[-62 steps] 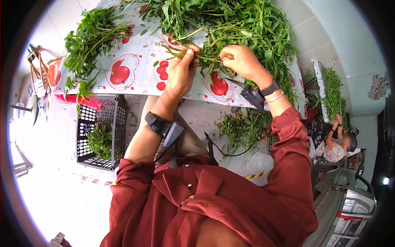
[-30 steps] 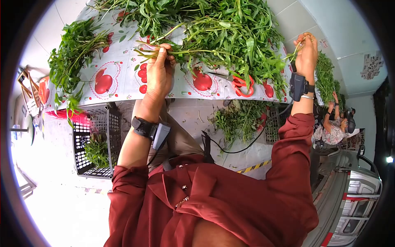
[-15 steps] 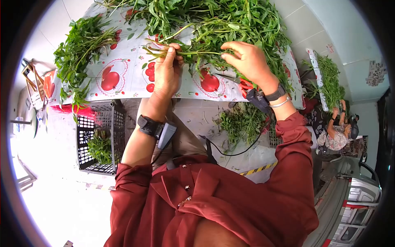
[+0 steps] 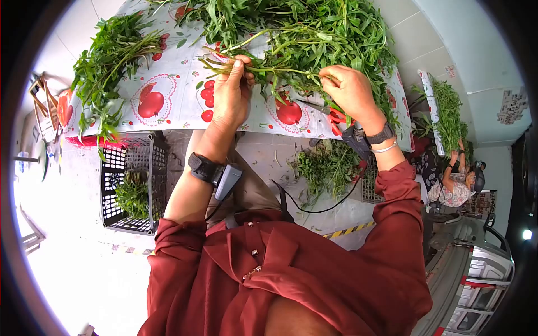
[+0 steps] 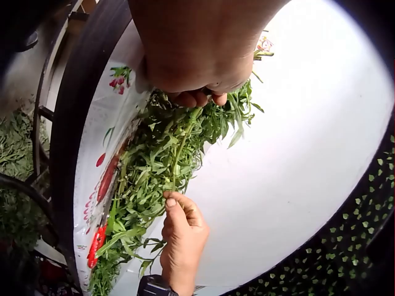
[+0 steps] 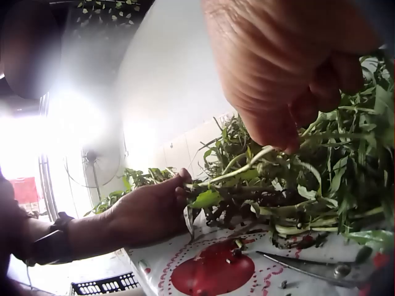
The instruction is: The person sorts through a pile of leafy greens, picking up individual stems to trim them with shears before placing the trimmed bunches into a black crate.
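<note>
In the head view my left hand (image 4: 231,92) grips a small bunch of leafy green stems (image 4: 216,67), cut ends sticking out past the thumb. My right hand (image 4: 353,92) pinches one long stem of it between thumb and fingertips, to the right of the left hand. The left wrist view shows that stem (image 5: 179,154) running between both hands over the leaves. Just below the right hand lie scissors (image 4: 338,117) with red handles, partly covered by the wrist camera. In the right wrist view their metal blade (image 6: 302,266) rests on the tablecloth.
A large heap of greens (image 4: 336,33) covers the table's back right; a smaller bunch (image 4: 106,64) hangs over its left edge. The patterned tablecloth (image 4: 185,112) shows between. Below stand a black crate (image 4: 154,185) and more greens (image 4: 328,168). Another person (image 4: 454,187) sits far right.
The right hand swung out to the right with a small piece, came back open, and now pinches a stem beside the left hand. The left hand keeps its hold on the bunch.
</note>
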### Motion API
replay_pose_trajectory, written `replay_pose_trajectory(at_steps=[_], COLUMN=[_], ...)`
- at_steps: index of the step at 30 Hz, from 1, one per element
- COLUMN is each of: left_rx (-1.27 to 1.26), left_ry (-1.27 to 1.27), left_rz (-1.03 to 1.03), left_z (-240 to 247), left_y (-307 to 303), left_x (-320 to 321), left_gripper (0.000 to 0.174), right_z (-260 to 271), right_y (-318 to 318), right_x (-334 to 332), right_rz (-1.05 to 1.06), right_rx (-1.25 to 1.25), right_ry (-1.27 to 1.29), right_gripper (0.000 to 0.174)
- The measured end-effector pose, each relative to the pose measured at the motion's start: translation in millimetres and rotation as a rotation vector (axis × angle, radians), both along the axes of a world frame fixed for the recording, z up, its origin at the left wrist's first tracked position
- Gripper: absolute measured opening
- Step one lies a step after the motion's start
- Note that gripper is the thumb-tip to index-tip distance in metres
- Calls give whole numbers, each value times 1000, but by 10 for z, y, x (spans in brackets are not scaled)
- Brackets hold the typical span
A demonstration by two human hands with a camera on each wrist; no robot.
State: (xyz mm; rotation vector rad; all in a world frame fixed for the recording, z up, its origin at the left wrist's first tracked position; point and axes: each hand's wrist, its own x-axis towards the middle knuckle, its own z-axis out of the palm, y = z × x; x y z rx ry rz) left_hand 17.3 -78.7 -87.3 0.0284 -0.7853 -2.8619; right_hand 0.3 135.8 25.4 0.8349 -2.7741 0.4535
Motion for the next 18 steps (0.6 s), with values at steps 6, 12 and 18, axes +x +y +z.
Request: replay_pose_trajectory(at_steps=[6, 12, 18], left_rx=[-1, -74, -114], left_ry=[4, 21, -47], left_rz=[2, -25, -15], left_z=[15, 9, 48], left_y=[-6, -5, 23], left_x=[10, 22, 34], left_gripper=[12, 11, 11], right_z=[-88, -180, -289], right_y=[-113, -113, 27], right_x=[-22, -143, -454], right_rz=[43, 96, 26], right_rx=[44, 85, -279], right_ry=[146, 298, 32], right_gripper=[8, 7, 5])
